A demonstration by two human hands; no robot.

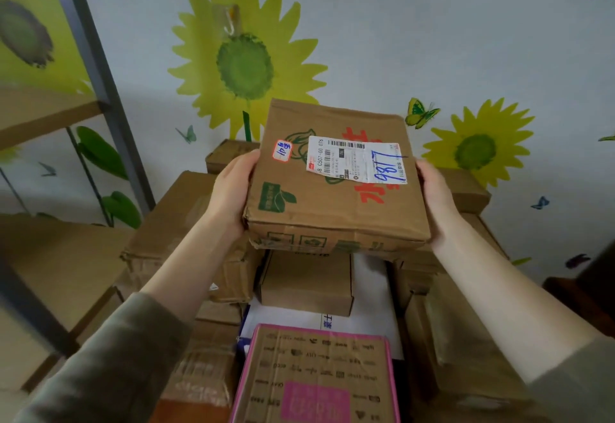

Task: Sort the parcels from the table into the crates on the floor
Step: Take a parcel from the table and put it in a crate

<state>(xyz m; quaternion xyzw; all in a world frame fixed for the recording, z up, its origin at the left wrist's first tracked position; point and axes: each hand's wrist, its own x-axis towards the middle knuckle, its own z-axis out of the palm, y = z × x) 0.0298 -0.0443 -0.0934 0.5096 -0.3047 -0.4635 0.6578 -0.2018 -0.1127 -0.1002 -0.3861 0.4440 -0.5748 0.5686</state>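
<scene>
Fingers of left hand (229, 186) and right hand (436, 198) hidden behind parcel (332, 196)

A flat brown cardboard parcel (332, 196), creased, printed in green and red, carries a white label (356, 163) marked 9817 in blue. The left grip (233, 189) and right grip (436, 196) hold its sides, label up. Below it lie a small plain box (306, 283) and a pink-edged box (316, 372); bigger brown boxes (173, 216) flank it.

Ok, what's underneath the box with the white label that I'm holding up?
Below the held box sits a small plain cardboard box on a white parcel, with brown cartons either side. The pile further back is covered by it.
</scene>
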